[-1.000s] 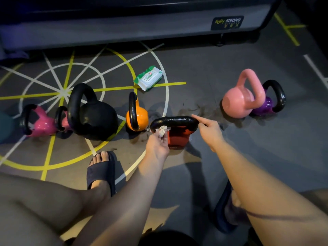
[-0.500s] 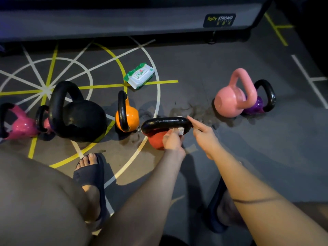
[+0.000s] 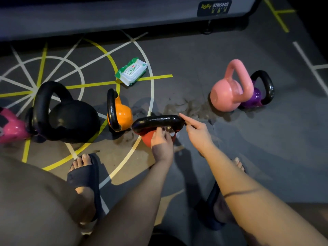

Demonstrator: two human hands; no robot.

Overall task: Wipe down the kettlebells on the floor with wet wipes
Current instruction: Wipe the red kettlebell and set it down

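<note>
1. The left hand (image 3: 161,139), fingers curled, pinches a wet wipe (image 3: 170,131) just under the red kettlebell (image 3: 147,139)'s black handle.
2. The right hand (image 3: 197,131) lays a straight forefinger on the handle's right end.
3. Beyond the red kettlebell lies the wipes pack (image 3: 132,71).

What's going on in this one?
A person is wiping a red kettlebell with a black handle. The left hand holds a wet wipe against the handle's underside, while the right hand touches its end with the index finger. The wipes pack lies on the floor behind.
</note>
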